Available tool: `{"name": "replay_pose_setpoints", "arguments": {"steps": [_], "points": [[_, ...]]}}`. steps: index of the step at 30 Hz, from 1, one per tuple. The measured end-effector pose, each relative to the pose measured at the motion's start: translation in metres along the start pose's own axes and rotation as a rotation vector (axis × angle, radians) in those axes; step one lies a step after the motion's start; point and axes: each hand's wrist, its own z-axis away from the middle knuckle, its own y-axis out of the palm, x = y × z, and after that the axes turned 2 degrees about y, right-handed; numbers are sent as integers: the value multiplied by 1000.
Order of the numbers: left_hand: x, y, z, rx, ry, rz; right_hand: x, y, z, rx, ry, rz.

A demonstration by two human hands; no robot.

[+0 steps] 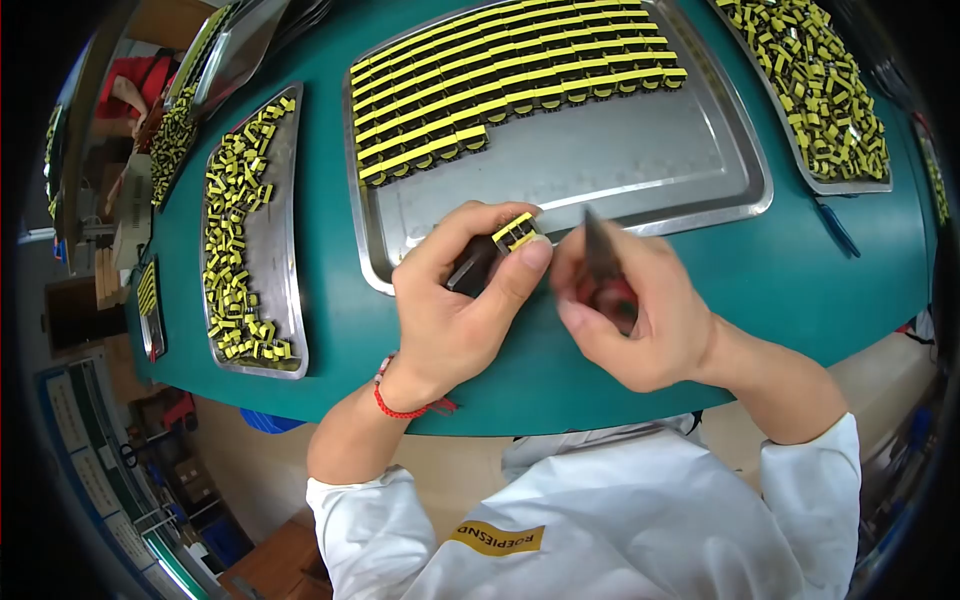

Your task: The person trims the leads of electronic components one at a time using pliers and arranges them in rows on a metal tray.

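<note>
Left grip (450, 300) pinches 1 yellow-black component (515, 232), right grip (645, 315) a blurred tool (600, 250); rows (510, 62) part-fill the metal tray (600, 150), loose components (230, 240) lie unarranged.

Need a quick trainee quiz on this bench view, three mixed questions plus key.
1. True or false: the left hand holds a yellow-and-black part.
2. Multiple choice: how do the parts in the large middle tray lie? A) in one loose heap B) in rows C) scattered along the near rim
3. Fill in: the slim item on the table by the right tray is coloured ____.

Key: 1. True; 2. B; 3. blue
</note>
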Motion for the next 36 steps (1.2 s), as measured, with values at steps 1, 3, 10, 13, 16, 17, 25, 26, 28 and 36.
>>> {"name": "replay_pose_setpoints", "arguments": {"steps": [1,3,10,13,16,17,25,26,28,36], "points": [[0,1,1,0,2,-1,2,0,0,-197,-166,304],[0,6,4,12,-53,108,-7,4,-6,-282,-248,380],[0,10,7,103,-90,284,-18,5,-13,-449,-594,555],[5,4,3,85,-222,623,-15,9,-9,-417,-541,415],[10,-4,-5,6,-358,1087,-9,17,-3,-359,-426,221],[10,-6,-7,-37,-384,1256,-8,19,-3,-322,-364,148],[16,7,2,183,-111,1011,-20,19,-1,-276,-247,315],[15,7,2,205,-77,930,-20,20,-1,-272,-246,315],[16,8,2,227,-42,851,-21,23,-1,-307,-266,261],[16,9,3,251,-71,758,-18,20,4,-272,-192,267]]}}
